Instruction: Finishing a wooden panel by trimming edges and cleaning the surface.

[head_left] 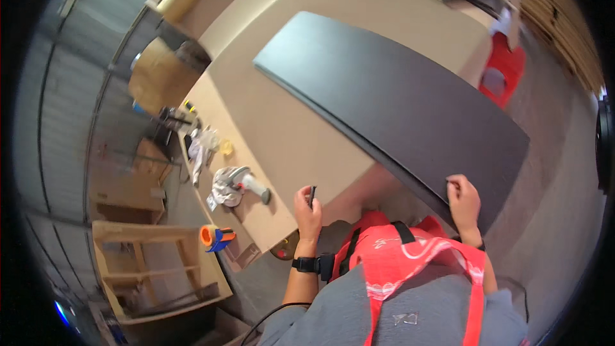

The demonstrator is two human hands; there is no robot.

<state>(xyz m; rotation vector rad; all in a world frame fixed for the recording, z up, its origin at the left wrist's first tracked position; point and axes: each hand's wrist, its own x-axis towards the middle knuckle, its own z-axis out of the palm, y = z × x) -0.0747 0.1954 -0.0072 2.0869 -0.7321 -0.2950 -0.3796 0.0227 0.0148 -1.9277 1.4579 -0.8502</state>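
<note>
A long dark grey panel [391, 83] lies slantwise over the cardboard-covered table, and its near right end juts out past the table's edge. It looks like a second panel or layer sits under its left long edge. Left of that end, my left hand [308, 218] is raised and closed around a small, thin black object [312, 196], too small to name. My right hand [464, 204] is over the panel's near end, fingers curled together at the surface. Whatever those fingers may pinch is hidden.
On the table's left strip lie a hot-air-gun-like tool [253, 186], crumpled cloth [224, 187] and a yellow tape roll [227, 147]. An orange-and-blue tape dispenser [216, 238] sits at the corner. A wooden frame [147, 269] stands left; a red item [505, 67] hangs at the far right.
</note>
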